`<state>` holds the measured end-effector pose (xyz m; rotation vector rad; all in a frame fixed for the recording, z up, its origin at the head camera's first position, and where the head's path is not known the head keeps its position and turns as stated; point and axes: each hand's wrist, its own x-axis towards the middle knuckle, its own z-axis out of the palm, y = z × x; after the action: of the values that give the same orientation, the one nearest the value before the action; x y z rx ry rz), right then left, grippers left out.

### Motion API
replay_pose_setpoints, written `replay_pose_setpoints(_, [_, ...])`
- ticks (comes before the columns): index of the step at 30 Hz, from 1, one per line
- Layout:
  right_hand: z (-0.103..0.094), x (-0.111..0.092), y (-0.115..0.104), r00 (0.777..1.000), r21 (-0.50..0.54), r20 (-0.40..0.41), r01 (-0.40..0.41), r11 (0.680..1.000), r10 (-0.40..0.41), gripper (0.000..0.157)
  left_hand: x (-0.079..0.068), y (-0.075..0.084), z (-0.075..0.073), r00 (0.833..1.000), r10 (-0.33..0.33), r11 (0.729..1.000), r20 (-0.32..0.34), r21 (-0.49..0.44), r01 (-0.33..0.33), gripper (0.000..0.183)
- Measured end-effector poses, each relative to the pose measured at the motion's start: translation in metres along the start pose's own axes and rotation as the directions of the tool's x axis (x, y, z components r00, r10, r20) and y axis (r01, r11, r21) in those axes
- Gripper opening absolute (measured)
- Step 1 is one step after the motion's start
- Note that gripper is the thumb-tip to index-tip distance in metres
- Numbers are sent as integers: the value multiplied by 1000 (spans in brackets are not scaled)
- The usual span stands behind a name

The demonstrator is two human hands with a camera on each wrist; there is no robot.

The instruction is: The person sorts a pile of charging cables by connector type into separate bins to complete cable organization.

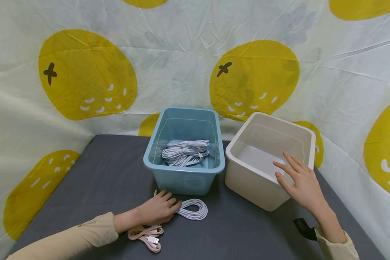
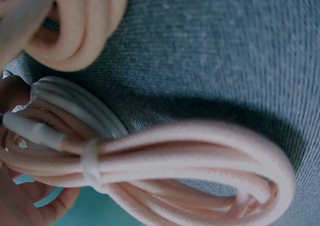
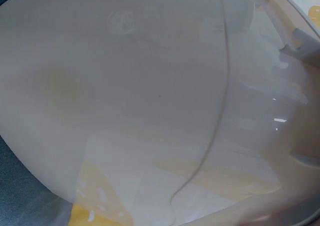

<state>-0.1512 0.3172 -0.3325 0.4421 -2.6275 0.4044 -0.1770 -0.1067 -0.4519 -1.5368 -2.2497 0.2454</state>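
Note:
My left hand [image 1: 158, 208] is low over the table in front of the blue bin [image 1: 185, 180]. In the left wrist view its fingers [image 2: 45, 203] curl about one end of a pink charging cable [image 2: 190, 161], coiled and tied with a pale band. By my fingertips lies a coiled white cable [image 1: 195, 209]. Another pink cable [image 1: 146, 236] with a USB plug rests on the near side of that hand. My right hand [image 1: 300, 182], fingers spread, is at the near right rim of the beige bin [image 1: 253, 187] and holds nothing.
Several bundled white cables [image 1: 185, 151] lie inside the blue bin. Both bins stand side by side at the back of the dark grey cloth-covered table [image 1: 110, 173]. A white curtain [image 1: 172, 72] with yellow fruit prints hangs behind and at the sides.

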Motion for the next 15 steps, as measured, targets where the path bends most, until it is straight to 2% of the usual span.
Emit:
replay_pose_setpoints(8, [0,0,0,1000,-3,-5,4,1000,-4,34,-2,-2,-2,1000,0,1000,-12,10,1,40])
replay_pose_setpoints(15, [0,0,0,1000,-7,-1,0,1000,0,34,-1,-4,-11,998,9,1000,-57,24,-7,36])
